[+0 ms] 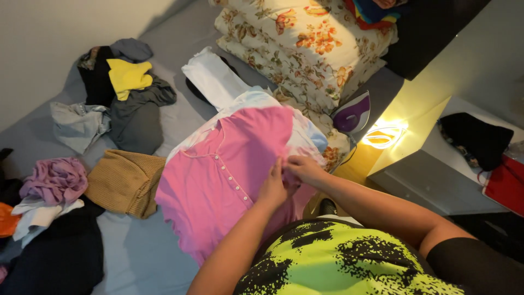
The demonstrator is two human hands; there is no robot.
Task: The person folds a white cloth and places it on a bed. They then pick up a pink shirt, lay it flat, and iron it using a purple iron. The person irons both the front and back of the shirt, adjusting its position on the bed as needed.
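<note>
A pink buttoned top (224,169) lies spread over a small board on the bed, on top of a white and light blue garment (305,134). My left hand (273,187) pinches the pink fabric near its right side. My right hand (305,169) grips the same edge just beside it, fingers closed on the cloth. Both forearms reach in from the bottom right.
A purple and white iron (353,114) stands to the right, against floral pillows (305,46). Piles of clothes lie at left: a tan knit (125,183), mauve cloth (54,180), grey, black and yellow garments (128,76). A grey box (426,186) sits at right.
</note>
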